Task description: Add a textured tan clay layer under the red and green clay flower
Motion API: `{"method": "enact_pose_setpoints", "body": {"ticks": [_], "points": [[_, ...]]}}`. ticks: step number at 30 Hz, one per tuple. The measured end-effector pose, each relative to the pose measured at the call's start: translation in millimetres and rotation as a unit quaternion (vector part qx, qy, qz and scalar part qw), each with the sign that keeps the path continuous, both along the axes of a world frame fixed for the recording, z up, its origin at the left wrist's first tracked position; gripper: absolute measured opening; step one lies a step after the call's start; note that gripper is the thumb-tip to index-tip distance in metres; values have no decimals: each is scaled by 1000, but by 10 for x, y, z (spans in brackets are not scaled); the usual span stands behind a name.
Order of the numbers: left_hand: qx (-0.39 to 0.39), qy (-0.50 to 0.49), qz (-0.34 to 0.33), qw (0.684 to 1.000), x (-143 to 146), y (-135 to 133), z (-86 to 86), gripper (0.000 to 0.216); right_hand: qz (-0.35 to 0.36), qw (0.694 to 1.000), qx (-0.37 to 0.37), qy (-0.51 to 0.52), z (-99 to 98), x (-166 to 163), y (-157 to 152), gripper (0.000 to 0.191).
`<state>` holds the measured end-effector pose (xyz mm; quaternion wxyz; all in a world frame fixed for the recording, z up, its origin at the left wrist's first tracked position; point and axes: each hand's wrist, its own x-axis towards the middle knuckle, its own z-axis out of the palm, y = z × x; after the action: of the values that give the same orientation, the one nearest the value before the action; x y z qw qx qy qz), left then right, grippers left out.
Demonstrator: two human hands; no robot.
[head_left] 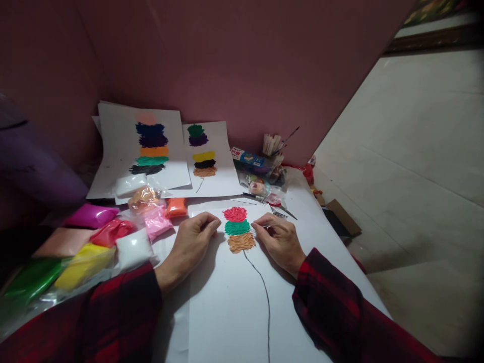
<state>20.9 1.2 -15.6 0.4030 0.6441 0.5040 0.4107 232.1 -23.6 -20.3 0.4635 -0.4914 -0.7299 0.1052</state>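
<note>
A sheet of white paper (223,307) lies before me with stacked textured patches: red on top (235,215), green in the middle (237,228) and orange-brown below (242,242). From the lowest patch a thin dark line (266,292) curves down the sheet. To the left of the patches is my left hand (192,239), its thumb and forefinger pinched together. Just right of them, my right hand (278,239) is also in a pinch, fingertips close to the green patch. What either pinch holds, if anything, is too small to make out.
Bags of coloured clay, including a yellow bag (85,265) and a white bag (133,249), crowd the left. Behind stand two sheets with coloured bands (177,176) (223,176). Scissors (283,207), wrapped items (260,187) and a stick bundle (271,144) lie at the back right.
</note>
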Motion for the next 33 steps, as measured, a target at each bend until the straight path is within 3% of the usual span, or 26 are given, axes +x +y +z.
{"method": "enact_pose_setpoints", "body": {"ticks": [17, 25, 33], "points": [[-9, 3, 4, 1000, 0, 4, 12, 20, -51, 997, 23, 55, 24, -15, -28, 16], [-15, -8, 2, 1000, 15, -2, 32, 21, 51, 998, 16, 38, 41, -168, -79, 6], [-14, -15, -5, 1000, 13, -3, 26, 21, 67, 997, 5, 32, 41, -149, -38, 8]]}}
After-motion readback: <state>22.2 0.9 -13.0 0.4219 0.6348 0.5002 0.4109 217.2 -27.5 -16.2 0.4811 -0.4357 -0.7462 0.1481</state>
